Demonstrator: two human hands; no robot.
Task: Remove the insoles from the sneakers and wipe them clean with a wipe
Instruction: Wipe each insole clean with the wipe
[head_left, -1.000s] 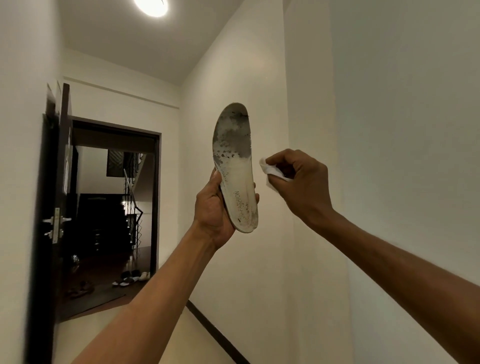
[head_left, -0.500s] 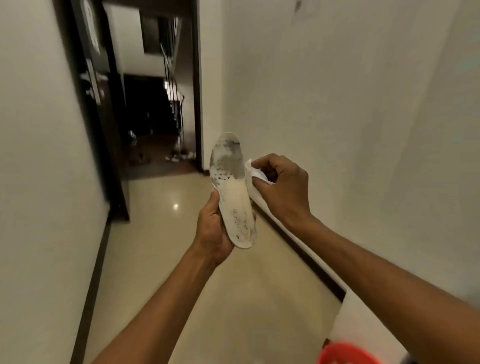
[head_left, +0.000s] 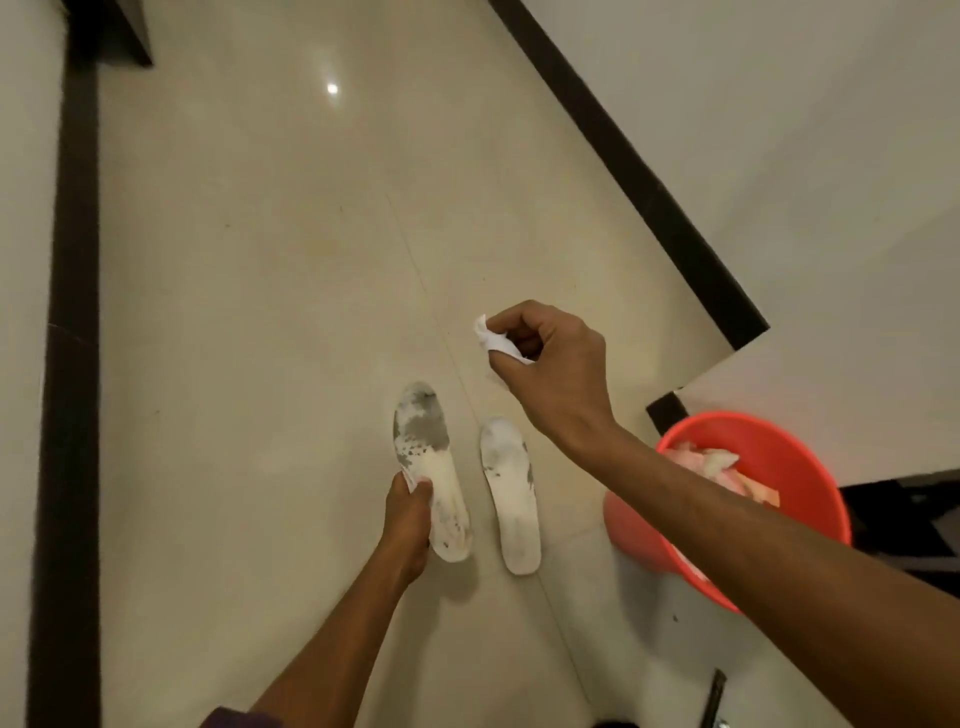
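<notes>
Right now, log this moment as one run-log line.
left hand: grip on stained insole | right hand: grip on wipe | second insole: on floor | red bucket: at right

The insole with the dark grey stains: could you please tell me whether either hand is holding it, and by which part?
The left hand grips the stained insole by its left edge, near mid-length.

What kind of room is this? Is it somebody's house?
Probably a hallway in a home: a narrow glossy cream tiled floor runs between plain white walls edged with dark skirting, and a red plastic basin of cloths sits in the corner.
</notes>
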